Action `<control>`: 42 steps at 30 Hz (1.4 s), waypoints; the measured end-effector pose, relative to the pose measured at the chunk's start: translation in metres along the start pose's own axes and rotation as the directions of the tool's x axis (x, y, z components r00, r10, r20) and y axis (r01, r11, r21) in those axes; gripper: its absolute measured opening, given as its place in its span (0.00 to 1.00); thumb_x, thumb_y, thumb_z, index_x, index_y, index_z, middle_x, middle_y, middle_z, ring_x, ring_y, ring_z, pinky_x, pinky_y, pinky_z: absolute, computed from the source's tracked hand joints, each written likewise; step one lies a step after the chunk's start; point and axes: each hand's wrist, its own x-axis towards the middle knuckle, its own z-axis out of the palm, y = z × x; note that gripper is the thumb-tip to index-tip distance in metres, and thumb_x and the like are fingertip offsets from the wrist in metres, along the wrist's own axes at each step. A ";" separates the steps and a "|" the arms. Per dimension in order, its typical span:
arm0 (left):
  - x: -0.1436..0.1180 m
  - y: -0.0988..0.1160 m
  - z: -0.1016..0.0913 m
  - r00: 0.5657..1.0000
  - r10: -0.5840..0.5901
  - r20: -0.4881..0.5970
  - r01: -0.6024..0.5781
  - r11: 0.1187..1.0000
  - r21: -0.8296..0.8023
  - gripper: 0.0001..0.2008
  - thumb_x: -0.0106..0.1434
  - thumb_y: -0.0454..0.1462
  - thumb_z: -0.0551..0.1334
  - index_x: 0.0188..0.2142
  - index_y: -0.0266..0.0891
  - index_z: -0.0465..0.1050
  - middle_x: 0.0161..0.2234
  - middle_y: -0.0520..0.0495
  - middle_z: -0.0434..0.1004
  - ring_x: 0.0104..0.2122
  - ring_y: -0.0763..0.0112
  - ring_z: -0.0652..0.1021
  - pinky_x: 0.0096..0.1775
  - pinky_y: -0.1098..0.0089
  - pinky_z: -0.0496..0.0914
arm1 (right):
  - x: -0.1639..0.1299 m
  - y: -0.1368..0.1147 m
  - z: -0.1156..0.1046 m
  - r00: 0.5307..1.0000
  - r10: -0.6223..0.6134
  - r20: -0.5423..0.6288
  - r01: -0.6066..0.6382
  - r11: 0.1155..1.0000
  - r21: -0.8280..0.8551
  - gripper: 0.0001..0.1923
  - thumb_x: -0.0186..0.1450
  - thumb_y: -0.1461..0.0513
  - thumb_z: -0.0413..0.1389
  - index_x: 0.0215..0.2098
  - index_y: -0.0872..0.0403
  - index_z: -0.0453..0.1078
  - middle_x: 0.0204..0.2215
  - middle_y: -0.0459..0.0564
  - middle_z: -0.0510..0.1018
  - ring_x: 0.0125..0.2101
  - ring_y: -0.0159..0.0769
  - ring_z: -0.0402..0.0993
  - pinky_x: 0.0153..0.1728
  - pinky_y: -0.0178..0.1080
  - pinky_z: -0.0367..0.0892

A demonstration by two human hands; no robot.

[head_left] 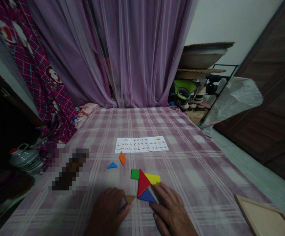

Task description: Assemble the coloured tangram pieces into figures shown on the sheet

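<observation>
The left hand (109, 209) is resting near the front edge of the checked tablecloth (194, 157), its fingers together and curled, the fingertips touching a small brown triangle (129, 198) lying flat on the cloth. Whether the triangle is being pinched or only pressed, I cannot tell. The right hand (172, 209) is lying just beside it, fingers slightly apart and stretched flat, the fingertips touching the edges of a blue triangle (146, 196) and a yellow triangle (153, 178).

Those 2 pieces are sitting in a cluster with a red triangle (142, 184), which is standing between them, and a green square (135, 174) touching the red one's upper left side. The brown triangle is lying just left of the cluster, close to the red and blue pieces.

Further toward the middle of the cloth, a small blue triangle (112, 165) and an orange piece (122, 158) are lying near each other, apart from the cluster. Beyond them a printed sheet of figures (141, 144) is lying flat. A wooden tray (263, 216) is sitting at the front right corner.
</observation>
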 end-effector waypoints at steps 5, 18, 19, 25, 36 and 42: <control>-0.002 -0.001 0.003 0.999 0.023 -0.044 -0.023 1.000 0.017 0.07 0.62 0.41 0.64 0.38 0.44 0.71 0.34 0.50 0.78 0.34 0.64 0.77 0.36 0.65 0.68 | 0.002 0.001 -0.002 0.999 -0.035 -0.002 0.035 0.999 -0.027 0.20 0.56 0.67 0.57 0.46 0.47 0.75 0.58 0.59 0.72 0.57 0.55 0.67 0.47 0.55 0.69; -0.004 -0.003 0.004 0.999 0.035 -0.039 -0.034 0.999 0.027 0.09 0.60 0.39 0.65 0.40 0.44 0.70 0.36 0.50 0.79 0.36 0.63 0.78 0.38 0.64 0.69 | 0.002 0.001 -0.005 0.985 0.020 -0.170 -0.006 0.996 0.084 0.17 0.61 0.69 0.54 0.45 0.48 0.74 0.54 0.53 0.76 0.56 0.48 0.70 0.47 0.49 0.73; -0.005 -0.004 0.004 0.999 0.031 -0.036 -0.029 0.999 0.032 0.08 0.61 0.40 0.65 0.40 0.44 0.71 0.36 0.50 0.79 0.36 0.63 0.78 0.38 0.64 0.69 | 0.001 0.001 -0.005 0.982 0.046 -0.185 -0.028 0.994 0.101 0.16 0.62 0.69 0.53 0.45 0.48 0.74 0.54 0.53 0.76 0.55 0.47 0.71 0.47 0.49 0.73; -0.002 0.006 -0.006 0.996 -0.021 0.083 0.018 0.999 0.036 0.07 0.62 0.40 0.63 0.40 0.43 0.72 0.38 0.48 0.79 0.38 0.61 0.77 0.40 0.62 0.67 | 0.001 -0.001 -0.009 0.947 0.252 -0.199 -0.210 0.955 0.208 0.13 0.65 0.67 0.52 0.43 0.48 0.75 0.49 0.54 0.78 0.51 0.45 0.74 0.47 0.50 0.74; 0.007 0.027 -0.015 0.967 -0.077 0.244 0.066 0.996 0.052 0.08 0.64 0.43 0.61 0.39 0.41 0.72 0.37 0.47 0.78 0.39 0.62 0.75 0.40 0.63 0.64 | 0.003 0.000 -0.010 0.919 0.354 -0.174 -0.288 0.904 0.316 0.12 0.65 0.66 0.52 0.40 0.49 0.77 0.47 0.54 0.79 0.50 0.44 0.74 0.49 0.51 0.72; 0.011 0.034 -0.015 0.966 -0.075 0.249 0.052 0.994 0.095 0.08 0.64 0.43 0.63 0.38 0.41 0.72 0.37 0.47 0.77 0.38 0.60 0.75 0.40 0.62 0.64 | 0.003 0.001 -0.010 0.924 0.333 -0.188 -0.266 0.913 0.310 0.12 0.65 0.67 0.52 0.40 0.50 0.76 0.46 0.54 0.79 0.50 0.43 0.74 0.49 0.50 0.72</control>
